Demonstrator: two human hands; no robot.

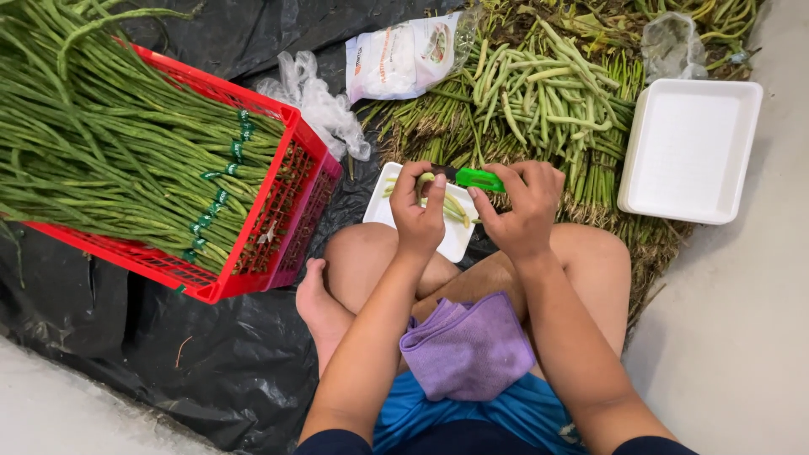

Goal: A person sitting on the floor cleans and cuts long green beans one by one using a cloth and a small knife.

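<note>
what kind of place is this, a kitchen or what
Likely an informal produce-packing spot on a floor, not a kitchen: a red crate of bundled long beans, stacked white foam trays, black plastic sheeting.

Bright, even, soft-shadowed, sharp throughout

This looks like a produce-packing spot on the floor [742, 337] of a market stall or home. A black plastic sheet [211, 354] covers it, carrying a red crate [278, 211] of bundled long beans [109, 152], loose bean heaps [539, 93] and stacked white foam trays [691, 147].
</note>
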